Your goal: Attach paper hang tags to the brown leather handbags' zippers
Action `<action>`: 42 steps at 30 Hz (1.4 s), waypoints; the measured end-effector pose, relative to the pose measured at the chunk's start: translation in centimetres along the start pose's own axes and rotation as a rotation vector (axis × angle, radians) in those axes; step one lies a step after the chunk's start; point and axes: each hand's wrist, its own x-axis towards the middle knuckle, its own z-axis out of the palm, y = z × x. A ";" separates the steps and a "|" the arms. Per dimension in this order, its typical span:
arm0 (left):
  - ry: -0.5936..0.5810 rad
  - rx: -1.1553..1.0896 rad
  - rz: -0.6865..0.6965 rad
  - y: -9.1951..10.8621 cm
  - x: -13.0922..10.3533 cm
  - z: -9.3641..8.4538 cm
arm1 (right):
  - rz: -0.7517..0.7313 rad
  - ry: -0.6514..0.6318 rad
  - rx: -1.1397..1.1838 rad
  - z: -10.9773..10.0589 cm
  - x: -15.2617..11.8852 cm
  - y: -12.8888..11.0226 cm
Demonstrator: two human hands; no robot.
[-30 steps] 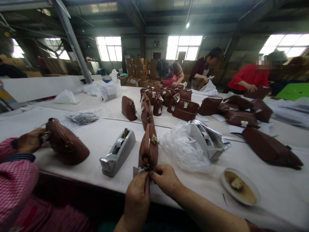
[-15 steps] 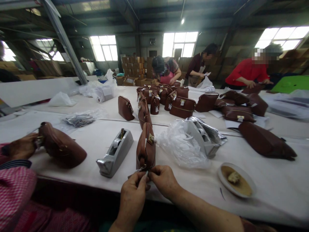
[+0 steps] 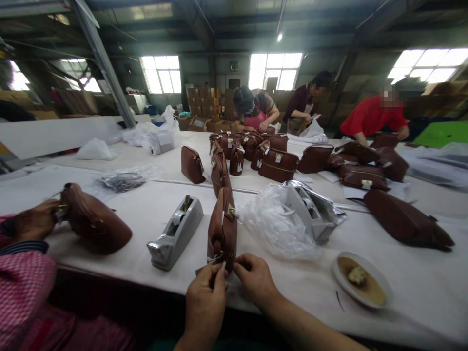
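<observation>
A brown leather handbag [image 3: 222, 229] stands upright at the table's near edge, its narrow end towards me, a gold clasp on its right side. At the low near end of it, my left hand [image 3: 207, 298] is closed in a pinch, with a small pale tip showing at the thumb. My right hand [image 3: 258, 279] pinches close beside it, at the bag's lower corner. What the fingertips hold is too small and partly covered. A white string with a tag [image 3: 199, 270] hangs at the bag's near end, by my left fingers.
A grey tape dispenser [image 3: 175, 236] stands left of the bag. Clear plastic bags [image 3: 278, 222] and a second dispenser [image 3: 310, 214] lie right, with a dish of yellowish paste [image 3: 361, 280] nearer. At left, a co-worker's hand [image 3: 36, 222] holds another handbag [image 3: 93, 222]. More handbags [image 3: 278, 163] stand beyond.
The view has shifted slightly, so most things sit a little lower. Both my hands stay pinched at the bag's near end. At the far right, the co-worker in red has moved their hands.
</observation>
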 end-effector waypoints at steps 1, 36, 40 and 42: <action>-0.002 -0.009 0.008 -0.1 0.0 0.1 | -0.012 -0.004 0.010 -0.2 -0.3 -0.2; 0.035 -0.332 -0.224 0.2 -0.1 -0.4 | 0.277 -0.260 0.556 1.3 -0.3 -0.5; 0.117 -0.074 0.113 0.3 -0.6 -0.6 | 0.228 -0.282 0.387 1.1 -0.2 -1.3; 0.127 -0.001 0.267 0.1 -0.7 -0.6 | 0.233 -0.311 0.360 1.0 0.0 -1.6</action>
